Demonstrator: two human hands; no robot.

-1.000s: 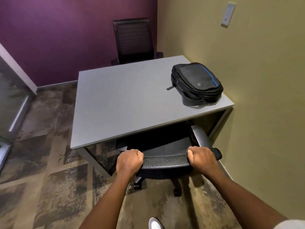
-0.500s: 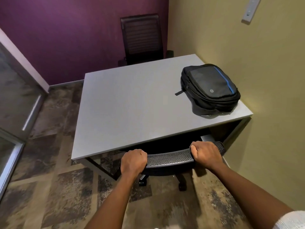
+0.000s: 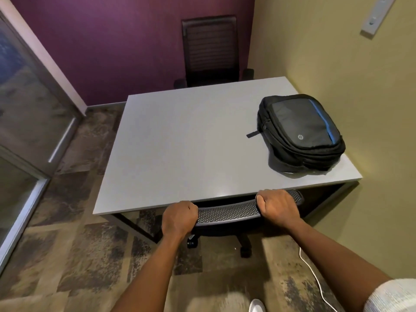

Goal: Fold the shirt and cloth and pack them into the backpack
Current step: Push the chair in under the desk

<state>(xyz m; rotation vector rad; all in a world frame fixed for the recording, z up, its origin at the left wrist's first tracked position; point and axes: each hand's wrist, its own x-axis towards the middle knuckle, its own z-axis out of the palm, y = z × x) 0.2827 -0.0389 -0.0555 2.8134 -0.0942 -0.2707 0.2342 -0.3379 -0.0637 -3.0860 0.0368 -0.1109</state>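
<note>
A black backpack (image 3: 300, 131) with a blue stripe lies flat and zipped on the right side of the grey table (image 3: 180, 149), near the yellow wall. No shirt or cloth is in view. Both my hands grip the top edge of a black mesh chair back (image 3: 227, 212) at the table's near edge. My left hand (image 3: 179, 218) holds its left end and my right hand (image 3: 278, 204) holds its right end, fingers curled over the rim. The chair's seat is hidden under the table.
A second black chair (image 3: 211, 50) stands behind the table against the purple wall. A glass partition (image 3: 27, 122) runs along the left. A white cable (image 3: 315, 280) trails on the carpet at the lower right, beside a white shoe (image 3: 256, 306).
The chair has rolled forward under the table while my hands kept hold of its back. I have stepped closer, so the table and backpack look nearer.
</note>
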